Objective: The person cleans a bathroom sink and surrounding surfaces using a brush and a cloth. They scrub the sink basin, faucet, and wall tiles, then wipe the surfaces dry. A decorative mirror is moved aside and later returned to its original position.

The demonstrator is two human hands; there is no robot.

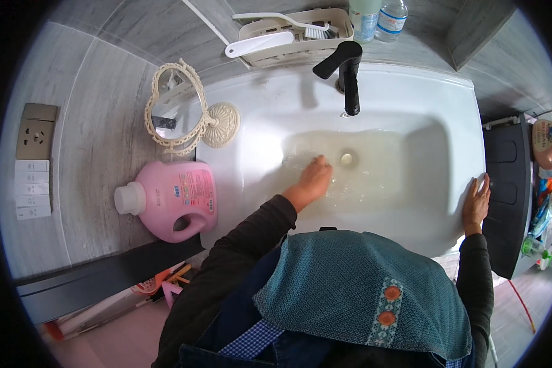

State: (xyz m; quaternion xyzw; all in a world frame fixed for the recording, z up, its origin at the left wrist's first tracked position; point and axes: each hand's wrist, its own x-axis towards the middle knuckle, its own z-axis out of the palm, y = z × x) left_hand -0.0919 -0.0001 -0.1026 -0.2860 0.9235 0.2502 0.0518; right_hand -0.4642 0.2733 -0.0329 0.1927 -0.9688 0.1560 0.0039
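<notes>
A white sink (264,95) holds shallow, cloudy water (374,190) with small bubbles on it. My left hand (313,183) reaches into this water near the left side of the basin, its fingers curled down. Whatever those fingers hold, if anything, is hidden. A pale round drain plug (346,159) shows through the water, just right of that hand. My right hand (476,205) rests on the sink's right rim with its fingers stretched out, holding nothing. Above the basin stands a black faucet (348,80); no running water shows under its spout.
At left stand a pink detergent jug (165,211) with a white cap and an ornate cream mirror (178,107). A beige basket (276,55) behind the sink carries white brushes (316,30), beside two bottles (391,21). A dark open drawer (509,196) adjoins the right rim.
</notes>
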